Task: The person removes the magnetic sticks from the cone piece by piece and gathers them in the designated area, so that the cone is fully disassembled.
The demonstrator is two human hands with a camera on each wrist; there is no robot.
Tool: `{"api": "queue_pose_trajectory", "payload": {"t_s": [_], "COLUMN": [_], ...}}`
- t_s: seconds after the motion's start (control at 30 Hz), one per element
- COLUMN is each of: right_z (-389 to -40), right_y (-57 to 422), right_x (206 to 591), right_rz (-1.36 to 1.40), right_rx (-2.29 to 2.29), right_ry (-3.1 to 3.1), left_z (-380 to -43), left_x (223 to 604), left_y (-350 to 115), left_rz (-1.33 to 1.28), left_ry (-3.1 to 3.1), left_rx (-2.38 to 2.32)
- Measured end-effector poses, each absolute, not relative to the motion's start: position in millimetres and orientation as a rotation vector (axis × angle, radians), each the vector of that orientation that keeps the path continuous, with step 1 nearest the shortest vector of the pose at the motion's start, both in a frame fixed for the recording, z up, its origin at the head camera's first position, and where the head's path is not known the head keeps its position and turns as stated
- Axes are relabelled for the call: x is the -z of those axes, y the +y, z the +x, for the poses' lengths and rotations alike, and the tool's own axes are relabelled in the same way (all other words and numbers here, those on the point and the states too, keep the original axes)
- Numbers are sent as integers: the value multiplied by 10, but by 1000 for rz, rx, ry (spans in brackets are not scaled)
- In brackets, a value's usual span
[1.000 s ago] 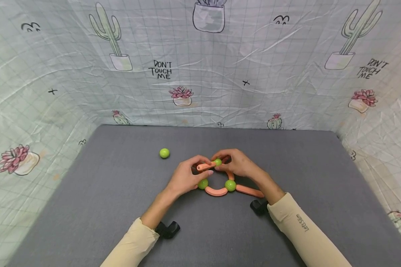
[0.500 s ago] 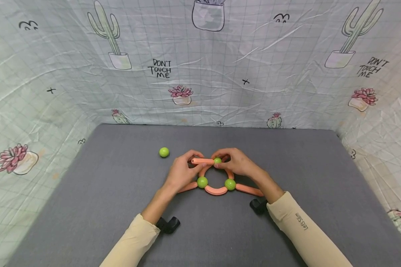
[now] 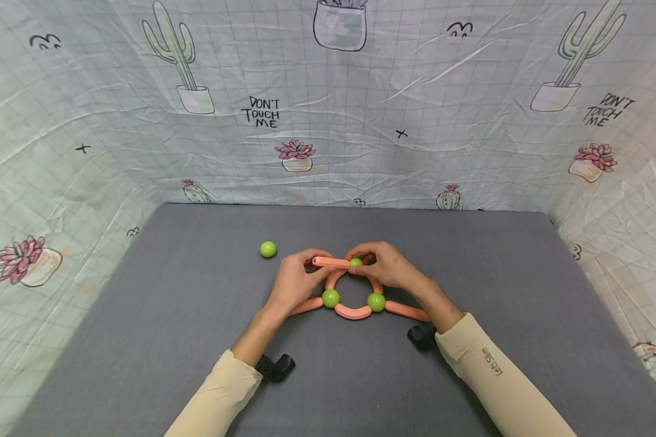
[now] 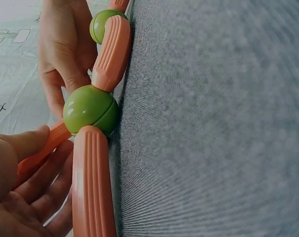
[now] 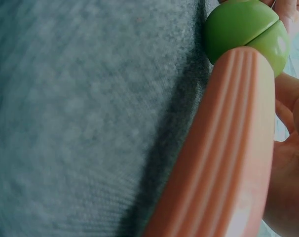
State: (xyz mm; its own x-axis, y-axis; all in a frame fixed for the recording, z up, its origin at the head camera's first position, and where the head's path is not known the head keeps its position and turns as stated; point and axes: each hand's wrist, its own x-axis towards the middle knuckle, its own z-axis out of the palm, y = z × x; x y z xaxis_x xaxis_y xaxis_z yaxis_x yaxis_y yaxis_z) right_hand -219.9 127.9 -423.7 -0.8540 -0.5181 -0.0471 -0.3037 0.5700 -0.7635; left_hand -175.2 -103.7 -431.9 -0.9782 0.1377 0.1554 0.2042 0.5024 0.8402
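Note:
In the head view my left hand (image 3: 295, 280) pinches a straight orange rod (image 3: 328, 262) between thumb and fingers. The rod's right end meets a green ball (image 3: 356, 262), which my right hand (image 3: 389, 267) grips, partly covering it. That ball sits at the far side of a ring on the table. Curved orange rods (image 3: 353, 312) and two nearer green balls, a left ball (image 3: 330, 298) and a right ball (image 3: 376, 301), form the rest. In the left wrist view, my left thumb (image 4: 31, 140) lies along the held rod (image 4: 56, 134), behind a green ball (image 4: 90, 111).
From the ring's nearer balls, a left orange rod (image 3: 306, 307) and a right orange rod (image 3: 408, 311) reach outward, partly under my forearms. A loose green ball (image 3: 268, 249) lies back left on the grey table (image 3: 197, 340). A printed cloth (image 3: 350, 121) hangs behind.
The held rod has swung from pointing toward me to lying nearly sideways, its free end to the left. My left hand has shifted slightly away and left; the right hand has barely moved.

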Motion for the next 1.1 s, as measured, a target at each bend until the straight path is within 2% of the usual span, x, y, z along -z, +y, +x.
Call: {"api": "queue_pose_trajectory", "payload": {"t_s": [0.4,1.1], "right_z": [-2193,-2185], "right_y": [1258,1280], "right_x": [4234,4247], "right_rz": [-651,-625], "right_rx": [1171,1184], "right_ry": [2533,2512], "left_z": [-1790,-1820], "left_x": [4335,4364], "left_y": [-1051,-1360], "left_rz": [-191,-215], "left_ry": [-2610,-2574], "left_rx": [1689,1966]}}
